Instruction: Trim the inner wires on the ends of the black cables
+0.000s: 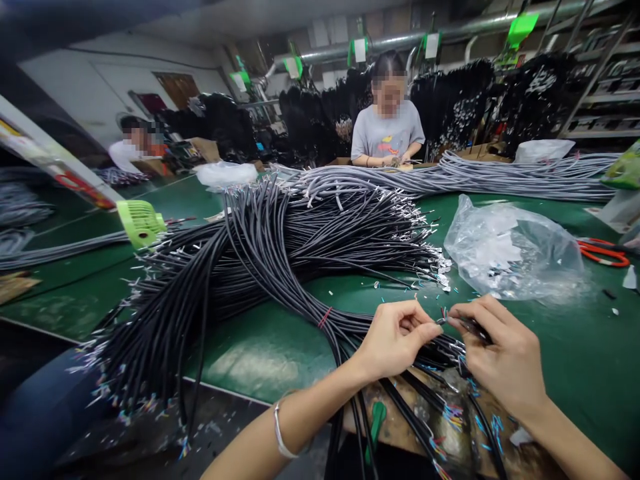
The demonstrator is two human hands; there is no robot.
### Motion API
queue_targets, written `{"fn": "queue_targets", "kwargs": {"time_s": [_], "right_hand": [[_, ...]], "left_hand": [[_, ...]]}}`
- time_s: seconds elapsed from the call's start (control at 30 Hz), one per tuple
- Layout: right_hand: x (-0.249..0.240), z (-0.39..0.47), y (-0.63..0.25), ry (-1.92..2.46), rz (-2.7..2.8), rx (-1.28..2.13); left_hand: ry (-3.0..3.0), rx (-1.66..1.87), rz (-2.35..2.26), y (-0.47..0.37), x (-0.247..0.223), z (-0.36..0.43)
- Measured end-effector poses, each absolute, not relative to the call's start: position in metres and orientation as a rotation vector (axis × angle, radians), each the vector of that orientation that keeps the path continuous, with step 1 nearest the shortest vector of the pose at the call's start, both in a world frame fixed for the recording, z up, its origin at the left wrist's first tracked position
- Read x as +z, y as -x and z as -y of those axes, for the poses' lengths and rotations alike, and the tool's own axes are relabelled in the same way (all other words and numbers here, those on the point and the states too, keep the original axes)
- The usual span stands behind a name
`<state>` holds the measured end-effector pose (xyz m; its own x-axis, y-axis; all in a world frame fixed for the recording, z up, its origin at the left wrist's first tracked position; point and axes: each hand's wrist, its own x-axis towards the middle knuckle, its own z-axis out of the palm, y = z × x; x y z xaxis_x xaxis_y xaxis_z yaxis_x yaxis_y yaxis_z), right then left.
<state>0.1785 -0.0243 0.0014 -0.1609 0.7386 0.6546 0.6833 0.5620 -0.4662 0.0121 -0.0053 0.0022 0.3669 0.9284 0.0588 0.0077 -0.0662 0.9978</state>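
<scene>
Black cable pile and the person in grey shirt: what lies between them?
Grey cables lie between the black pile and that person, in the head view.

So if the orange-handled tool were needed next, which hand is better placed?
Right, probably: the right hand is nearer the orange-handled tool; the left hand is farther across. Both are busy at a cable end, though.

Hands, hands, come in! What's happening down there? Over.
Left hand and right hand: fingertips pinching a cable end. Black cables: heaped beyond left hand. Plastic bag: beyond right hand, not blocking. Over.
</scene>
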Motion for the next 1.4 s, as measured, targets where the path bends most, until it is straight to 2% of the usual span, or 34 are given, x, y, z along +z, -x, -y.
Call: {"fn": "queue_targets", "kwargs": {"time_s": [0.23,0.4,0.57,1.4], "right_hand": [[0.012,0.013,-0.213,1.371,1.46,0.037],[0.017,0.017,-0.201,1.099,1.851,0.323],[0.015,0.021,-0.191,1.073,1.847,0.431],[0.012,0.025,-0.187,1.088,1.894,0.599]], "left_hand": [[-1.33,1.025,-0.865,-0.009,0.004,0.006],[-1.287,1.005,-0.865,-0.009,0.006,0.005],[-1.288,1.01,-0.844,-0.009,0.005,0.006],[-1.416,1.126,-0.865,-0.01,-0.003,0.009]]}}
